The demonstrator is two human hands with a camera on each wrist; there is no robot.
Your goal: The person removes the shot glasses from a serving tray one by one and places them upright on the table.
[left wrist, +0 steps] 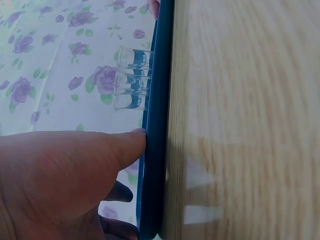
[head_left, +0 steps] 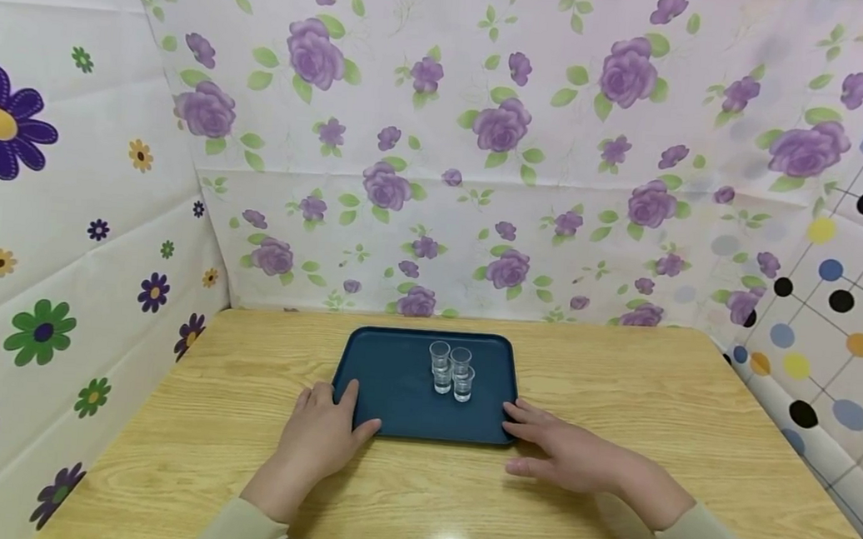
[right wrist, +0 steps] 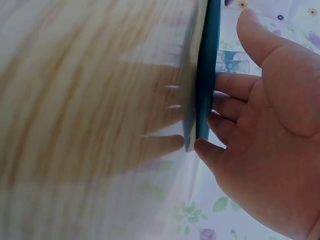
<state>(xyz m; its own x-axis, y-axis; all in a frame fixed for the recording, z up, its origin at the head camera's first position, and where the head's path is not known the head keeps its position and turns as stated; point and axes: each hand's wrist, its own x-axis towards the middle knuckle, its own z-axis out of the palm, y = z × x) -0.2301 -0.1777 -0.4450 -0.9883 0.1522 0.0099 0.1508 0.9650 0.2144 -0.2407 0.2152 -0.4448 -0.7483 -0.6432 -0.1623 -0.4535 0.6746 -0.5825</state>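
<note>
A dark blue rectangular tray [head_left: 392, 400] lies flat on the wooden table. Several small clear shot glasses [head_left: 463, 384] stand upright in a close cluster, right of the tray's middle. My left hand [head_left: 321, 433] rests at the tray's front left corner, thumb by the front rim and fingers at the left rim. In the left wrist view the thumb [left wrist: 122, 147] touches the tray's edge. At the front right corner, my right hand [head_left: 572, 455] touches the rim with its extended fingertips, the thumb held apart. Whether the glasses hold anything is hard to tell.
The light wooden table [head_left: 619, 374] extends on both sides of the tray. Behind it hangs a cloth with purple roses [head_left: 502, 124]. Patterned cloths also cover the left [head_left: 100, 280] and right [head_left: 847, 349] sides.
</note>
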